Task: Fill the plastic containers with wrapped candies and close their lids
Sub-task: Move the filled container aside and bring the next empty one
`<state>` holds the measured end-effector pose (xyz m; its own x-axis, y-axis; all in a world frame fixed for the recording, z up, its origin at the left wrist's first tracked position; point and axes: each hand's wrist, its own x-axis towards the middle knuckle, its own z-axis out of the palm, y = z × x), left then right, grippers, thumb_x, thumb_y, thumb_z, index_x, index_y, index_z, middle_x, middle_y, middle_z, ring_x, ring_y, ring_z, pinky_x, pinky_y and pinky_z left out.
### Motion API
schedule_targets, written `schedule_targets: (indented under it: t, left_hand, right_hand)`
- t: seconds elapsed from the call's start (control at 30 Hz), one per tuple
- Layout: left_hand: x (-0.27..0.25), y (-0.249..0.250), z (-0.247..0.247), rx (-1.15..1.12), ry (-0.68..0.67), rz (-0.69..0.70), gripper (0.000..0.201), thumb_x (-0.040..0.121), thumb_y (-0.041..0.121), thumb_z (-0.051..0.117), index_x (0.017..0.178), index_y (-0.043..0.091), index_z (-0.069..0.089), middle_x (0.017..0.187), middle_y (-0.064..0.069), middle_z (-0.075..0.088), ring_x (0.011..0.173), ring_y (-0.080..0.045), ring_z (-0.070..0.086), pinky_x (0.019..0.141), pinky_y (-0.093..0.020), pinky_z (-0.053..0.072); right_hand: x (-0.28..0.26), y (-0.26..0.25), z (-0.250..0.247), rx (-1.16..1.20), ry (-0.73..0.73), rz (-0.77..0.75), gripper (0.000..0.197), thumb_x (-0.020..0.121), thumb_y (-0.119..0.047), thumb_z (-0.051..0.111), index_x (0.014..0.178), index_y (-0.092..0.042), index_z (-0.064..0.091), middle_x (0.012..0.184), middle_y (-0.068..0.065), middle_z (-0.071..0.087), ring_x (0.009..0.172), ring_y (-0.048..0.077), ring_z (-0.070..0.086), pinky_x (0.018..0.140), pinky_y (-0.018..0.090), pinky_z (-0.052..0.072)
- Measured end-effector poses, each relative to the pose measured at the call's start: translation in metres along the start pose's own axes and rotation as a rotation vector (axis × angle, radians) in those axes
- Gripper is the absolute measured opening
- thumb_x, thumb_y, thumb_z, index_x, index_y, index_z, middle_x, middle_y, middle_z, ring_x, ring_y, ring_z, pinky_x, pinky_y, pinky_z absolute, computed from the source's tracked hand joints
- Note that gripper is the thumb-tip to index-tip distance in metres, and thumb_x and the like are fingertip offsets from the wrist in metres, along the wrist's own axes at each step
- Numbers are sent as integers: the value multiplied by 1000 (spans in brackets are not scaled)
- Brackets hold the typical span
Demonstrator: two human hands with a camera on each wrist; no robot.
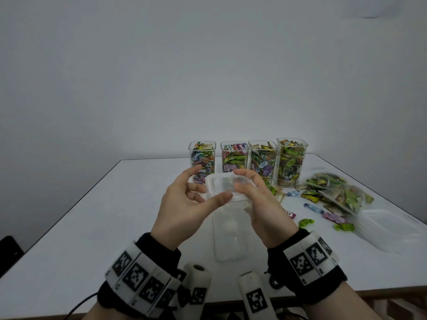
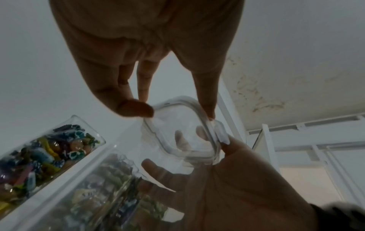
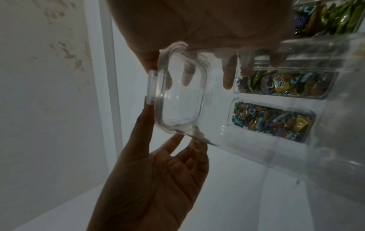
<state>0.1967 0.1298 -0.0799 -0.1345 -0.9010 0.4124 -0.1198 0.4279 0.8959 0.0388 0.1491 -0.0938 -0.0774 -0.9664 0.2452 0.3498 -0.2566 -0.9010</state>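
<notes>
I hold an empty clear container (image 1: 227, 236) tilted above the table, its clear lid (image 1: 225, 185) on the far, raised end. My right hand (image 1: 242, 181) grips the container just below the lid, fingers curled round it. My left hand (image 1: 211, 182) pinches the lid, thumb on its near edge and index finger at the far edge. In the left wrist view the lid (image 2: 177, 129) sits between thumb and index finger. The right wrist view shows the lid (image 3: 179, 93) with a side flap against my left thumb. Several open containers (image 1: 234, 159) full of wrapped candies stand in a row at the back.
Loose wrapped candies (image 1: 312, 207) lie scattered at the right, beside clear bags of candies (image 1: 337, 191). A large clear plastic box (image 1: 390, 229) rests near the right edge. The white table (image 1: 104, 227) ends at a wall behind the row of containers.
</notes>
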Motion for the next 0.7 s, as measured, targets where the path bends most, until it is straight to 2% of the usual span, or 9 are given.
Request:
schedule_targets:
  t: [0.13,0.2,0.27,0.33,0.4,0.47,0.5,0.6,0.7]
  left_hand:
    - [8,4,4,-103,-173,-140,89,40,48,78,121,22,52,82,-2,57,55,-5,57,51,-21,49]
    - [8,4,7,-147,-172,-160,87,40,43,79,120,20,53,77,0,58,53,-6,54,50,-21,46]
    - [6,3,8,-192,-165,-150,85,45,39,79,123,17,54,84,-1,66,58,-8,55,52,-20,45]
    - [2,0,10,-215,-156,-130,83,49,41,78,125,19,53,101,-3,68,68,-5,60,56,-18,47]
    - [0,-3,11,-171,-125,-120,75,53,44,77,123,26,54,113,-1,62,86,-2,60,71,-17,50]
    - [-1,-5,12,-134,-105,-148,69,59,43,79,122,30,54,122,-3,58,107,-14,55,92,-30,49]
    - [-1,-6,12,-160,-109,-165,68,61,39,82,122,30,54,124,-4,59,111,-18,56,94,-34,49]
    - [-3,-4,14,-265,-142,-201,66,64,30,80,124,27,52,123,-6,62,105,-18,64,76,-23,53]
    - [-4,-3,14,-296,-161,-211,69,68,26,76,130,23,47,126,-9,60,113,-23,60,85,-31,52]
  right_hand:
    - [0,-2,0,19,-25,3,25,89,-8,52,105,-26,60,85,-3,71,76,16,67,60,27,53]
    - [-1,-2,0,21,-26,-1,25,90,-8,52,109,-24,58,88,-2,70,77,15,68,59,26,53]
    - [-1,-2,1,15,-8,-16,25,90,-8,53,110,-23,58,92,-1,69,80,16,67,62,27,53]
    - [-2,-2,2,26,-8,-14,25,91,-9,53,111,-22,58,90,-1,70,78,16,67,61,26,53]
    - [-5,-6,2,18,-14,2,26,91,-10,54,113,-21,58,90,-3,71,78,14,68,59,23,53]
    - [-7,-11,0,-77,17,-4,27,88,-12,60,114,-22,60,93,-2,72,76,11,69,57,19,51]
    - [-8,-15,-2,-140,44,-16,28,86,-14,63,113,-22,62,95,3,72,74,12,68,57,20,52]
    - [-12,-26,-6,-315,110,-56,33,77,-21,74,109,-22,64,92,18,71,74,17,67,67,29,55]
    - [-14,-40,-12,-467,148,-119,39,69,-24,80,105,-20,66,69,3,69,64,3,65,54,17,48]
